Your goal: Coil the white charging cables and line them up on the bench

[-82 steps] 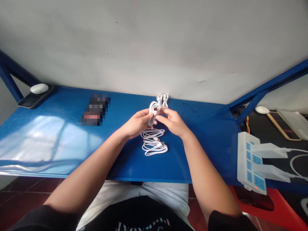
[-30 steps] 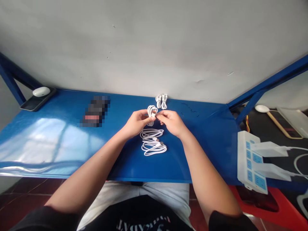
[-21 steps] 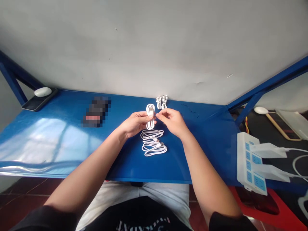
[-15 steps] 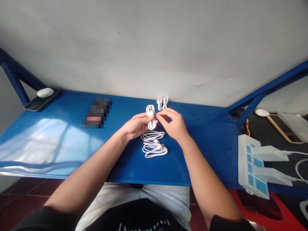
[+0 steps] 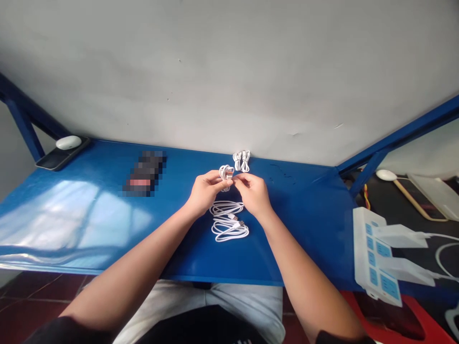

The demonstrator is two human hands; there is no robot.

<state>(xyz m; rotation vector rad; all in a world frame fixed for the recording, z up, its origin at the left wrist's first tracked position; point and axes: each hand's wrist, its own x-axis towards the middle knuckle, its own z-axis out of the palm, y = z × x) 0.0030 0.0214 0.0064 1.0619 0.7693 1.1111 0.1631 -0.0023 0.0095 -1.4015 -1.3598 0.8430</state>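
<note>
A coiled white charging cable (image 5: pixel 225 170) is pinched between the thumb and fingers of my left hand (image 5: pixel 203 193), raised over the blue table. My right hand (image 5: pixel 254 192) has thumb and forefinger pressed together at the coil's right side, by its plug end; whatever lies between those fingertips is too small to make out. Below my hands lie two more white cables in loose loops, a farther one (image 5: pixel 224 206) and a nearer one (image 5: pixel 229 238), their plugs close together. Two narrow tied cable bundles (image 5: pixel 245 161) rest side by side against the wall.
A blurred-out dark object (image 5: pixel 147 169) lies on the blue table (image 5: pixel 193 258) to the left. Farther left, a white mouse (image 5: pixel 68 142) sits on a dark tray (image 5: pixel 53 160). On the right stands a power strip (image 5: pixel 376 258) with two plugged-in white adapters.
The held coil has tipped, so its loops are foreshortened. My right hand has drawn slightly closer to my left. The view has shifted a little.
</note>
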